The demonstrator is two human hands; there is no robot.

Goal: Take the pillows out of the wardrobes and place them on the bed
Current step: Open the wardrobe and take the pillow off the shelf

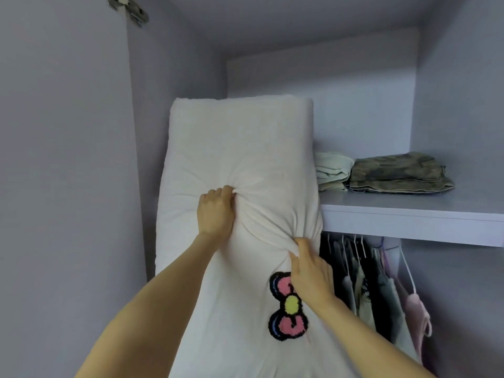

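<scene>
A long white pillow (240,143) with a pink, black and yellow bow patch stands on end at the left side of the open wardrobe (354,77). Its upper end leans into the shelf compartment and its lower end runs out of the bottom of the view. My left hand (215,211) is clenched on a bunch of the pillow's fabric near its middle. My right hand (311,271) grips the fabric lower down on the right, just above the bow patch. The bed is not in view.
A wardrobe shelf (414,214) at the right carries a folded pale cloth (332,170) and folded camouflage trousers (398,173). Below the shelf, clothes on hangers (362,271) hang close to the pillow. The open door (62,173) is on the left.
</scene>
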